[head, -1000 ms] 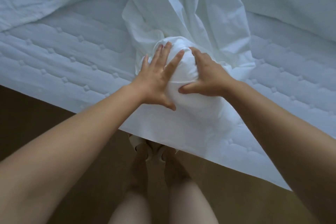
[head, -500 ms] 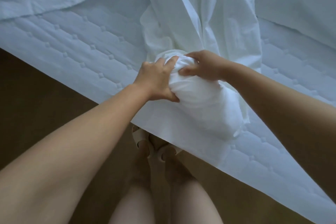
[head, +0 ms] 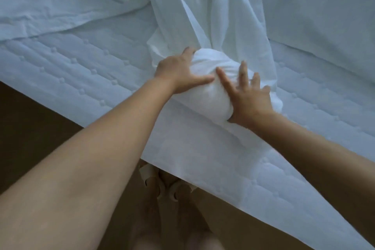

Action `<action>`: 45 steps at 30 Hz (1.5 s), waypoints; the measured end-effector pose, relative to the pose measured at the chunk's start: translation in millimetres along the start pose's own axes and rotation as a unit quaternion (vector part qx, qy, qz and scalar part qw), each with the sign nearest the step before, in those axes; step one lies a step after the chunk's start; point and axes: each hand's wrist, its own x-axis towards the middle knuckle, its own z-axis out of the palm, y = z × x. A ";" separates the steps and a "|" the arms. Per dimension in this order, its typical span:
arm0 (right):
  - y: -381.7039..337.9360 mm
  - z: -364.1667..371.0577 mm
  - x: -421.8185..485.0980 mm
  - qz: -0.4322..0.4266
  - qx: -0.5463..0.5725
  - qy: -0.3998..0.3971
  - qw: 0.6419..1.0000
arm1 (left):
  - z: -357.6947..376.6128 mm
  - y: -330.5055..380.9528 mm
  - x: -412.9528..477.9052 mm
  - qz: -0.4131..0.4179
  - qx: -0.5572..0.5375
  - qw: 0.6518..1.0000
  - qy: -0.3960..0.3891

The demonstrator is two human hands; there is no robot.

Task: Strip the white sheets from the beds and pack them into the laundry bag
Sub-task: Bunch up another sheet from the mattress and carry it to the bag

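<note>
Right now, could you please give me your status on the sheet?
Left hand grips roll; right hand flat on it. Sheet tail trails across mattress. Nothing blocking.

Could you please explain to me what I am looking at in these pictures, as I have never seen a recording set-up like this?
There is no machine here: a person works with two bare hands. Every picture comes from one wide-angle camera worn on the person's head, looking forward and down, so the arms enter from below. The surface is a pale quilted mattress. On it lies a bundle of rolled white fabric sheet, and the loose rest of the sheet trails away up the bed. The left hand grips the bundle's left end, fingers curled over its far side. The right hand presses on the right side with straight, spread fingers. Below the bed edge you see the brown floor and the person's feet in pale sandals.
</note>
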 end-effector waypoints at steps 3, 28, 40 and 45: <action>37.5 -9.9 16.8 -0.051 0.055 0.003 0.997 | 20.9 10.4 -9.6 0.060 0.045 0.997 0.011; -86.5 -48.9 81.2 -0.186 0.221 -0.372 0.882 | -15.0 -92.6 -134.2 -0.044 0.087 0.991 0.091; -79.8 -20.4 4.3 -0.149 0.084 0.080 0.982 | -26.9 -98.2 -51.9 0.026 0.146 0.988 -0.042; -83.1 -3.0 39.0 -0.129 -0.027 -0.004 0.991 | -42.1 -96.3 -22.6 -0.002 0.109 0.991 -0.082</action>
